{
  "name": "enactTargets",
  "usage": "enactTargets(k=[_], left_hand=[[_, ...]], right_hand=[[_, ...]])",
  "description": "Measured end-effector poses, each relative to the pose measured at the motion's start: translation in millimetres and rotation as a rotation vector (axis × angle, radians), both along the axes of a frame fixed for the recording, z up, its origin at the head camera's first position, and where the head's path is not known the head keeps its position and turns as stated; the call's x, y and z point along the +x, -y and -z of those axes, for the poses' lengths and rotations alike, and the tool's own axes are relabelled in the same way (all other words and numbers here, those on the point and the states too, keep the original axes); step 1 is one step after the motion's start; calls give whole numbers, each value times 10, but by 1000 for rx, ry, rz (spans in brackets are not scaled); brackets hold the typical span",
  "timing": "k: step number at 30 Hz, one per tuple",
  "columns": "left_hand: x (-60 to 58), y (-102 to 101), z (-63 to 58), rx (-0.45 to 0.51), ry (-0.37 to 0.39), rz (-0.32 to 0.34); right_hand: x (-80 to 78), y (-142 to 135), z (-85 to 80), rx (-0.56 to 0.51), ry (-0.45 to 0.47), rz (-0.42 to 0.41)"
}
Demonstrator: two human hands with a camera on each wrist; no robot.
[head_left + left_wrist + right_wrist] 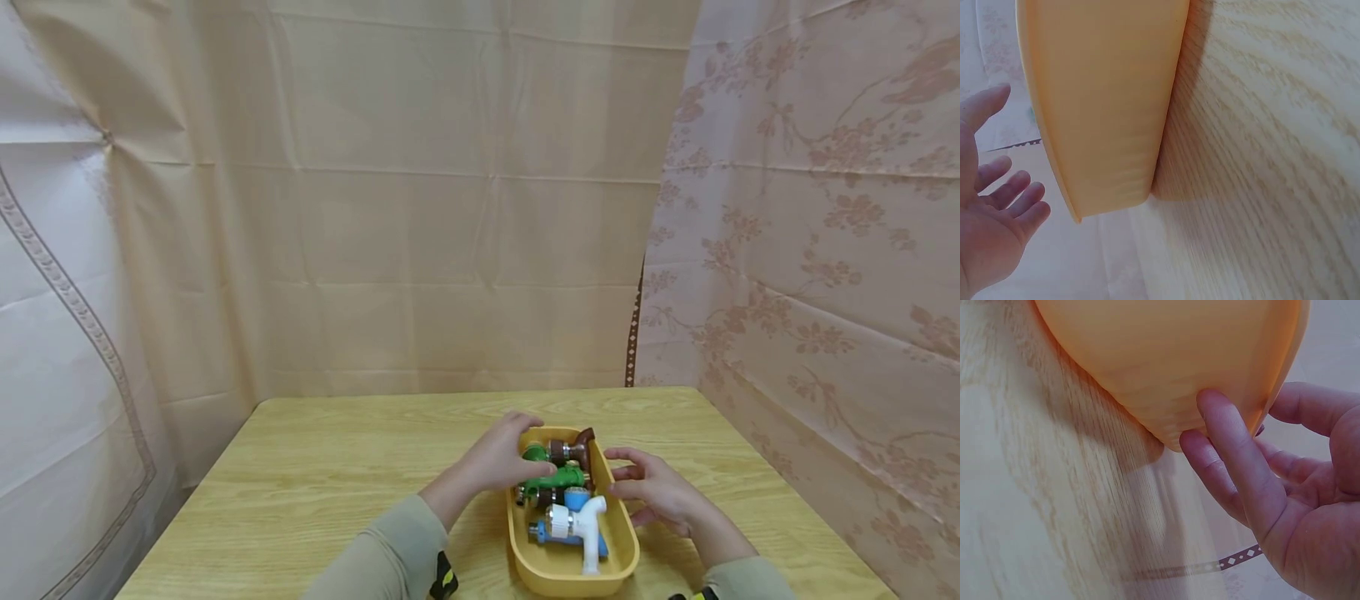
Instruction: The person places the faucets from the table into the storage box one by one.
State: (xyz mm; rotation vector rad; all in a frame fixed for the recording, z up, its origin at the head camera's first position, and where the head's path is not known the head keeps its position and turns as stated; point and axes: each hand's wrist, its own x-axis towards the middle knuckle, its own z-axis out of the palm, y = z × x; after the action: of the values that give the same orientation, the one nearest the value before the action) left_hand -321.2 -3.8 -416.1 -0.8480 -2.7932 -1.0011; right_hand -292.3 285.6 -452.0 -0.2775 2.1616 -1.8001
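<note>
A yellow plastic bin (573, 587) stands on the table with several plastic taps in it. A white tap (590, 533) lies nearest the front, over a blue tap (551, 535). Behind them are a green tap (558, 480) and a brown tap (582, 450). My left hand (498, 457) hovers at the bin's left rim, fingers spread and holding nothing; the left wrist view shows the palm beside the bin wall (1104, 112). At the right wall is my right hand (663, 496), its loosely bent fingers (1235, 450) against or very near the bin's outside; contact is unclear.
The wood-grain table (322, 492) extends left and right of the bin. A beige curtain (450, 208) hangs behind its back edge, and a flower-patterned cloth (825, 250) hangs along the right side.
</note>
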Motion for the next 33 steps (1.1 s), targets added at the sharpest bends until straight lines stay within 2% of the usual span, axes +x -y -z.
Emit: enactTargets(k=[12, 17, 24, 33], left_hand=[[-9, 68, -29, 44, 0, -25], [-10, 140, -87, 68, 1, -34], [2, 233, -194, 71, -52, -44], [47, 439, -273, 165, -109, -39]], right_hand=[[-24, 1, 8, 7, -6, -5], [-12, 5, -14, 22, -9, 3], [47, -24, -114, 52, -21, 22], [48, -85, -242, 50, -46, 90]])
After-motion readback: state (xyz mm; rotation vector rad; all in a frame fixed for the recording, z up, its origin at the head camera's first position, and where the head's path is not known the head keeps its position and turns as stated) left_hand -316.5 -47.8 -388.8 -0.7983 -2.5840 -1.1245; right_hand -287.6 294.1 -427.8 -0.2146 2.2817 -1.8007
